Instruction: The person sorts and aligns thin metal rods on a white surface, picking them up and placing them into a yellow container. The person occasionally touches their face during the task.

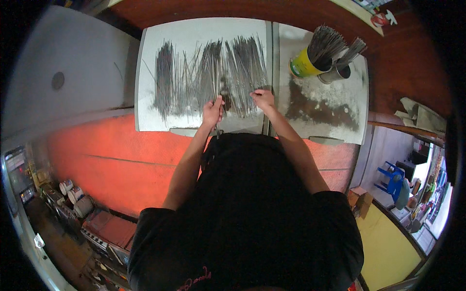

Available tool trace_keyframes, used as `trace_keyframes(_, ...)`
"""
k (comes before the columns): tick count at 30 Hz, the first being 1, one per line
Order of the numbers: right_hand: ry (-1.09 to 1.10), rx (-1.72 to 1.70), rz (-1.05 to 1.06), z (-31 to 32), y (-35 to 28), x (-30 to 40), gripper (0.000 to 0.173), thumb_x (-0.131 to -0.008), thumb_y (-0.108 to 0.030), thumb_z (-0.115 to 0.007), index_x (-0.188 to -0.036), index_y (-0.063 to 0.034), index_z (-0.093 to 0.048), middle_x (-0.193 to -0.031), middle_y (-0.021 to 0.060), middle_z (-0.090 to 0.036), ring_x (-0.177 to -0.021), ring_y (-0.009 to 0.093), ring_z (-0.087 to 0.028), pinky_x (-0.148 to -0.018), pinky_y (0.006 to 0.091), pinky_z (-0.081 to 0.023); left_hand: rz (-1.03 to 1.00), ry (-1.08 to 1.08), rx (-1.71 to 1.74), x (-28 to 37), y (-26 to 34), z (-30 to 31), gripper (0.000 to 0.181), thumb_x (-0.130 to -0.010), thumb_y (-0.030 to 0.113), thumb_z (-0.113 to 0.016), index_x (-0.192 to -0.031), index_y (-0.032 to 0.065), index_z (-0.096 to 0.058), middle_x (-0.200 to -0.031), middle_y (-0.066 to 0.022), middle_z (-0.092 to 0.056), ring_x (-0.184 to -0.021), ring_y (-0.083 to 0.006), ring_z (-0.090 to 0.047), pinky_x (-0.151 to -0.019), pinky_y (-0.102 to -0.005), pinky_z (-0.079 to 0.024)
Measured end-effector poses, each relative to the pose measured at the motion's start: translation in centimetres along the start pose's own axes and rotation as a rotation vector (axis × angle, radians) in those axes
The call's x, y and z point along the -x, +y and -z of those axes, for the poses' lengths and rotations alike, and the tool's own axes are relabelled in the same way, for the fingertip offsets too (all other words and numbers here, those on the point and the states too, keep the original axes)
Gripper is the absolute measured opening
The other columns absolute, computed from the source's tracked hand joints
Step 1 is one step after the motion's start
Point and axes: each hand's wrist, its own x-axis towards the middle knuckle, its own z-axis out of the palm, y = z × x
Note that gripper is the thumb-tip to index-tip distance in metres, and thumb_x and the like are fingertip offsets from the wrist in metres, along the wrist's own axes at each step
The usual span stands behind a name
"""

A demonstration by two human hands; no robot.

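My left hand (213, 111) is closed around a small bundle of thin metal skewers (217, 82), which stick out above and below the fist. To its right, my right hand (264, 99) pinches at a skewer along the lower right side of a loose pile of skewers (247, 54). A dense pile (210, 58) lies just beyond my left hand, and another pile (164, 69) rests farther left. Scattered single skewers (184, 83) lie between them. All are spread on a worn white lid (149, 120) that looks like a chest freezer's.
On the adjoining stained right-hand lid (349, 127), a yellow can (305, 64) and a metal tin (335, 75) lean outward in view, packed with upright skewers. A brown wall (411, 62) rises behind. Lower left is a stove (109, 229); a blue plastic chair (393, 180) stands far right.
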Motion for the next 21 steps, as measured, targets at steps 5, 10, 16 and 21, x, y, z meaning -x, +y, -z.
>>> trace_keyframes(5, 0.023, -0.36, -0.041, 0.0, -0.1, 0.9, 0.029, -0.085, -0.014, -0.074, -0.103, 0.0071, -0.066, -0.079, 0.0072, -0.067, -0.062, 0.012, -0.06, -0.053, 0.0273, -0.049, 0.02, 0.051, -0.029, -0.3, -0.2, -0.8, 0.039, -0.096, 0.044, -0.058, -0.085, 0.0069, -0.059, -0.052, 0.0011, -0.044, -0.037, -0.0086, -0.038, -0.034, -0.025, -0.028)
trace_keyframes(10, 0.071, -0.276, -0.087, 0.8, -1.2, 1.3, 0.026, -0.084, -0.018, -0.074, -0.1, 0.0016, -0.07, -0.078, 0.0045, -0.068, -0.068, 0.014, -0.063, -0.056, 0.0275, -0.05, 0.026, 0.093, -0.069, -0.8, -0.1, -2.3, 0.036, -0.093, 0.042, -0.062, -0.084, 0.007, -0.063, -0.052, 0.0007, -0.046, -0.038, -0.0091, -0.039, -0.035, -0.0255, -0.029)
trace_keyframes(16, 0.247, -0.044, -0.02, 0.6, -1.4, 1.5, 0.027, -0.082, -0.023, -0.076, -0.099, -0.0026, -0.073, -0.077, 0.0018, -0.068, -0.069, 0.013, -0.063, -0.06, 0.0259, -0.049, 0.03, 0.077, -0.048, -0.9, 1.1, -4.4, 0.033, -0.092, 0.039, -0.065, -0.082, 0.0075, -0.063, -0.053, 0.0012, -0.047, -0.039, -0.0089, -0.04, -0.036, -0.0258, -0.03)
trace_keyframes(21, 0.162, -0.392, -0.127, -0.3, -1.2, 1.9, 0.023, -0.086, -0.02, -0.072, -0.101, -0.0029, -0.073, -0.078, 0.0011, -0.067, -0.067, 0.011, -0.061, -0.061, 0.0258, -0.048, -0.006, 0.098, -0.045, -1.5, 1.2, -5.6, 0.028, -0.089, 0.034, -0.07, -0.082, 0.0077, -0.064, -0.055, 0.0016, -0.051, -0.04, -0.0072, -0.042, -0.035, -0.0245, -0.03)
